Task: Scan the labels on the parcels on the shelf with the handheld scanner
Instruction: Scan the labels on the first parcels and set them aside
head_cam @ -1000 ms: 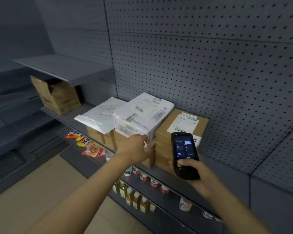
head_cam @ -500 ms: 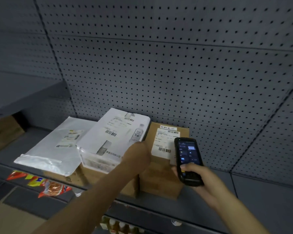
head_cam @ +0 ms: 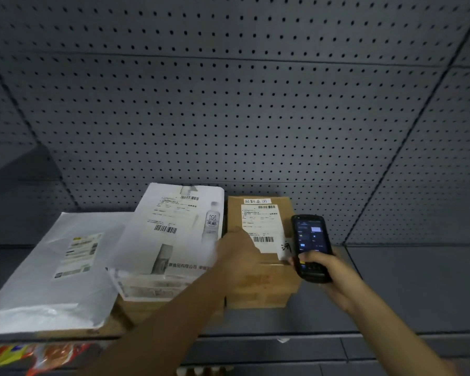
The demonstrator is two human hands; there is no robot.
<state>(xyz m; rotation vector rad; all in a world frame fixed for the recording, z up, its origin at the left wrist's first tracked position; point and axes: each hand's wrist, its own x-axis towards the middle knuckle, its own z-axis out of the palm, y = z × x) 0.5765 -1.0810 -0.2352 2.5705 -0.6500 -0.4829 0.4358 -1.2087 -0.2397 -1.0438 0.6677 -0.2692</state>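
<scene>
Here, a person stands at a grey shelf (head_cam: 391,308) backed by pegboard, seen from a head-worn camera looking down both bare forearms. The right hand (head_cam: 327,278) is curled around the lower end of a dark handheld scanner (head_cam: 311,246), fingers wrapped behind it and thumb across the front near the keys; the lit screen faces the person and the top end tips toward the shelf. The device looks rigid and light enough for one hand, and a grip low on the body, as here, leaves the screen and scanning end clear.

Just left of the scanner sits a brown cardboard box (head_cam: 261,283) with a white shipping label (head_cam: 261,229) on top, its barcode showing. The left hand (head_cam: 236,253) reaches forward with the arm stretched out and rests at the seam between that box and a white printed parcel (head_cam: 174,232) on its left; the fingers are blurred, so whether they are spread or pinching an edge cannot be told. The white parcel lies tilted on other boxes and looks like thin wrap over a carton, probably slippery. Farther left of that hand lies a flat grey mailer bag (head_cam: 52,267), likely soft and floppy, best steadied by pressing it flat. The box seems stiff and stable.
</scene>
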